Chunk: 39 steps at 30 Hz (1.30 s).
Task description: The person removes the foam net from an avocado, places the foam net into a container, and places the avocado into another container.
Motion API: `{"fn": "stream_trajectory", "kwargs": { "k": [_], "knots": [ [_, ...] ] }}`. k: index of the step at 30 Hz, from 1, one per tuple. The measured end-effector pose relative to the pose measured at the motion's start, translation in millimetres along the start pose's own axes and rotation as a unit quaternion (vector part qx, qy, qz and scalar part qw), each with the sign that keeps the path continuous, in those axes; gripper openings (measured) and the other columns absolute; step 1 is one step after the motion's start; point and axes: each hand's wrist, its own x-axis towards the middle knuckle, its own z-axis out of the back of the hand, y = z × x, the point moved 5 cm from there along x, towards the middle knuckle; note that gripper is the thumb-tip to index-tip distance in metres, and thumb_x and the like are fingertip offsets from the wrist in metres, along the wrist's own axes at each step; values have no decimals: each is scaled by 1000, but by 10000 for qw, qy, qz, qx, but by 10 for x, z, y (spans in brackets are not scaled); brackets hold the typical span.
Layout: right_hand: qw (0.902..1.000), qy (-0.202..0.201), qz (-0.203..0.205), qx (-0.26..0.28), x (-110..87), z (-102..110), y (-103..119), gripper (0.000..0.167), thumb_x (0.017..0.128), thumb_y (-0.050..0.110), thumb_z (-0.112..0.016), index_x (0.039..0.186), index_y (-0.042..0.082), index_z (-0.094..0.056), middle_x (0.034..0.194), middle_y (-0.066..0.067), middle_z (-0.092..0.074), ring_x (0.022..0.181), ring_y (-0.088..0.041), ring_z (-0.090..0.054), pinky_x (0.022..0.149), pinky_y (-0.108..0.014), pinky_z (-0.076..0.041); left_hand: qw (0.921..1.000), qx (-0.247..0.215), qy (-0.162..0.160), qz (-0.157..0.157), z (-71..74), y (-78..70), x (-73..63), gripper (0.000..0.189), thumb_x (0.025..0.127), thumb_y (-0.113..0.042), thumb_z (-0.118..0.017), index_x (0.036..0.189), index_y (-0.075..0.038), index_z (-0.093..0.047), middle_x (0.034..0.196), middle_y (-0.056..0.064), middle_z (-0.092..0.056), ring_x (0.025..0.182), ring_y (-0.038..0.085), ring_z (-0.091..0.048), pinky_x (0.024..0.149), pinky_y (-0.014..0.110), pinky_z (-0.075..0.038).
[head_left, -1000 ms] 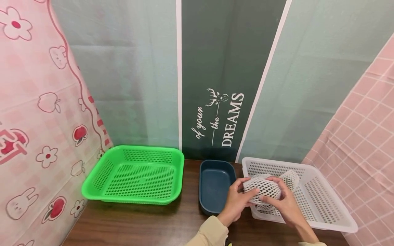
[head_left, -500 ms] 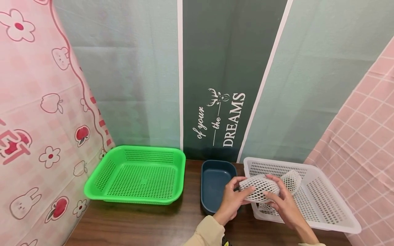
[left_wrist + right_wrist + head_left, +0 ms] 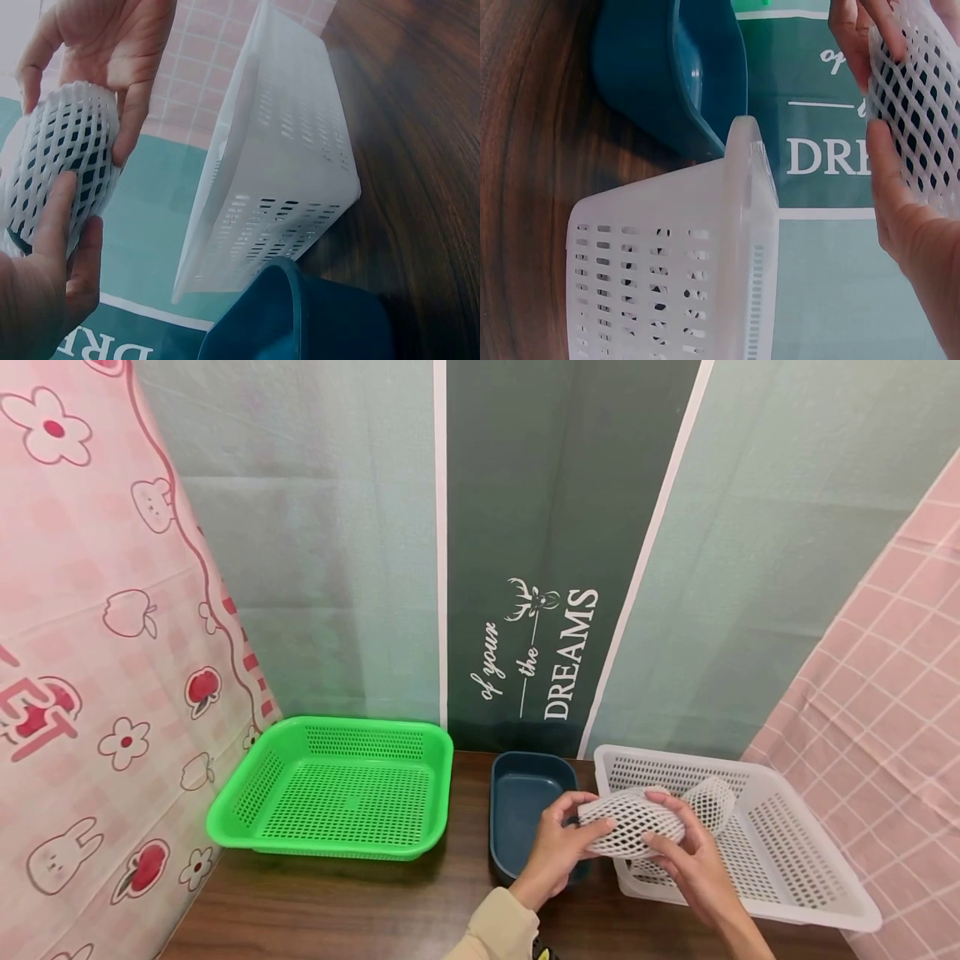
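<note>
Both hands hold a white foam fruit net [image 3: 633,822] stretched round a dark, rounded thing, up over the near left part of the white basket [image 3: 817,906]. My left hand [image 3: 557,853] pinches the net's left end, thumb on the near side. On the right end, my right hand [image 3: 703,870] grips with its thumb in front and fingers behind. A dark green patch shows at the net's open end in the left wrist view, by the left fingers [image 3: 54,214]. Another netted piece [image 3: 712,803] lies in the basket behind the right hand.
A dark blue tub [image 3: 525,810] stands left of the white basket, partly behind the left hand. Further left sits a green plastic basket [image 3: 442,785] on the wooden table [image 3: 360,902]. Cloth hangings [image 3: 360,568] close off the back and both sides.
The hands have shifted slightly left with the netted piece. Its net now reaches out longer toward the left hand, and the other netted piece shows more fully.
</note>
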Motion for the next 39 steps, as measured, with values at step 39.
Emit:
{"fn": "stream_trajectory", "kwargs": {
  "k": [39],
  "knots": [
    [9802,-744,-568,-1747,-25,-376,-168,49,85,-8,-68,131,-3,-52,123,-6,-52,94,-13,-59,72,-28,-55,9955,925,171,-137,556,-254,-175,24,83,-10,-77,106,-4,-71,98,7,-62,75,19,-65,65,33,-56]
  ]
}}
